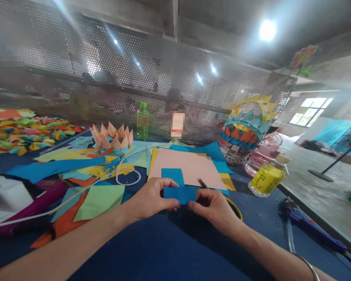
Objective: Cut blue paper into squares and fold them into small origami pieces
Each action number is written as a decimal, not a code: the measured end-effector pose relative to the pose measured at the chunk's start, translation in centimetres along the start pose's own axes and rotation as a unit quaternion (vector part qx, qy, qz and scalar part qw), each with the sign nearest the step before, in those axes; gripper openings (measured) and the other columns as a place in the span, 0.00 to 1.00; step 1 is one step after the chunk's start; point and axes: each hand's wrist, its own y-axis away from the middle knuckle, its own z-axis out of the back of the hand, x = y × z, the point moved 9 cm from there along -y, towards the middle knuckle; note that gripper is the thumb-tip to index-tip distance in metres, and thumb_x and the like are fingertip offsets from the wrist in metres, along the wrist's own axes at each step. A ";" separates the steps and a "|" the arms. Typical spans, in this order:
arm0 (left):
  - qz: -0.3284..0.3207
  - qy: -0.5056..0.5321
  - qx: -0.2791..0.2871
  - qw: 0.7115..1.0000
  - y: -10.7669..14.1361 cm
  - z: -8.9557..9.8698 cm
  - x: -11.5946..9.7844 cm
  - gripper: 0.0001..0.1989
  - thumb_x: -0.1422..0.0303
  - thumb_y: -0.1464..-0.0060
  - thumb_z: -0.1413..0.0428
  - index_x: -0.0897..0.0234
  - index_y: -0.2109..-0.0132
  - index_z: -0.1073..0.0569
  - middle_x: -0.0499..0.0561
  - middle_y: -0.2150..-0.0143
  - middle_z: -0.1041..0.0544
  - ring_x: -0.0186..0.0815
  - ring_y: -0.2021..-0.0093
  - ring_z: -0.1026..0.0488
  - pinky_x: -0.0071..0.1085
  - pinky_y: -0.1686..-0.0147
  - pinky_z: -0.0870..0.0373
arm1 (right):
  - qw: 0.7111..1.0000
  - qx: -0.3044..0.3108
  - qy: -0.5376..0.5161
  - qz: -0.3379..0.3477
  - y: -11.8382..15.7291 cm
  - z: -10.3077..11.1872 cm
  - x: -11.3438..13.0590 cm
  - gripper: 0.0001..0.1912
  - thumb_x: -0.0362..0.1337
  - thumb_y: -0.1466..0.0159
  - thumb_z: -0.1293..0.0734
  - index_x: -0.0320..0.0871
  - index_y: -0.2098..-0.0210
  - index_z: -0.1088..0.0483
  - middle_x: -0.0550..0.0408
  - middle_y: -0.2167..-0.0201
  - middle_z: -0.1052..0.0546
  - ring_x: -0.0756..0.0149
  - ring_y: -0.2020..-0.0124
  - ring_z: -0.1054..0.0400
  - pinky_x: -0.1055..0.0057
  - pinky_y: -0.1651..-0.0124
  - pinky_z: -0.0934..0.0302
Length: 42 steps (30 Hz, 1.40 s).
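A blue paper rectangle is being held above the dark blue tabletop, its left end being pinched between the closed fingers of the left hand and its right end between those of the right hand. Just beyond it, a blue square is being supported by the pink sheet, with scissors being partly covered by the right hand.
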 end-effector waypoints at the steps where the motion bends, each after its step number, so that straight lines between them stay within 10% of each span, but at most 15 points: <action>1: -0.002 -0.006 0.001 1.000 -0.1 0.2 0.0 0.15 0.69 0.60 0.38 0.68 0.61 0.27 0.47 0.75 0.21 0.32 0.74 0.25 0.25 0.72 0.31 | 1.000 0.000 0.002 0.000 -0.1 0.1 0.0 0.13 0.41 0.45 0.32 0.40 0.80 0.35 0.63 0.83 0.38 0.76 0.79 0.49 0.75 0.76 0.54; 18: 0.005 -0.024 -0.019 1.000 -0.1 2.1 -0.2 0.16 0.69 0.61 0.37 0.68 0.62 0.27 0.48 0.74 0.22 0.33 0.74 0.25 0.26 0.72 0.31 | 0.997 -0.058 0.001 0.046 -0.6 2.2 0.9 0.10 0.39 0.42 0.36 0.41 0.76 0.33 0.58 0.77 0.31 0.71 0.73 0.40 0.75 0.70 0.46; 30: 0.007 0.018 0.039 0.999 0.9 -1.5 0.0 0.17 0.71 0.59 0.38 0.68 0.59 0.29 0.45 0.74 0.23 0.33 0.72 0.25 0.27 0.68 0.29 | 0.997 0.015 0.067 0.020 0.7 -0.7 1.3 0.17 0.48 0.43 0.31 0.40 0.77 0.31 0.59 0.78 0.34 0.71 0.75 0.43 0.74 0.71 0.48; 42: 0.001 0.020 -0.008 1.000 0.1 1.3 -0.3 0.18 0.68 0.62 0.37 0.66 0.62 0.33 0.46 0.76 0.23 0.32 0.76 0.26 0.29 0.70 0.30 | 0.994 -0.029 0.097 0.031 -0.2 1.3 0.4 0.20 0.50 0.41 0.33 0.40 0.77 0.29 0.59 0.81 0.30 0.71 0.77 0.41 0.73 0.72 0.46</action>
